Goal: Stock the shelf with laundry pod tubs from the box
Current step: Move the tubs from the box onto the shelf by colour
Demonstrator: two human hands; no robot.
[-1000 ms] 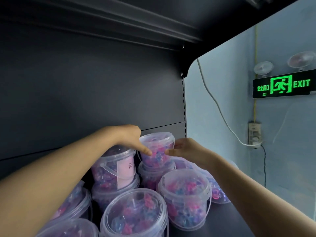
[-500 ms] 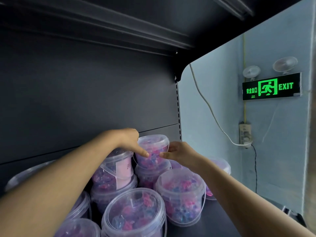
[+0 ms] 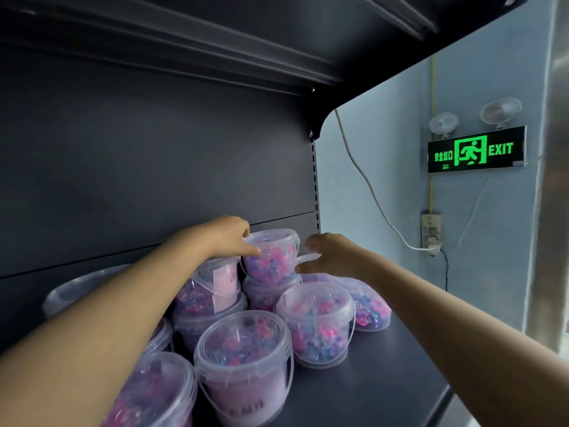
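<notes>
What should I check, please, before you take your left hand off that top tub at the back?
1. Left hand grip on the top tub: ok, thumb on its side and fingers over the rim.
2. Top tub upright on the tub below: ok.
3. Top tub seated squarely on that lid: cannot tell, the joint is hard to see.
4. Right hand released: ok, fingers spread. Whether it touches the handle: cannot tell.
5. Bare shelf space at the front right for the next tub: ok.
6. Box within reach: cannot tell, not in view.
</notes>
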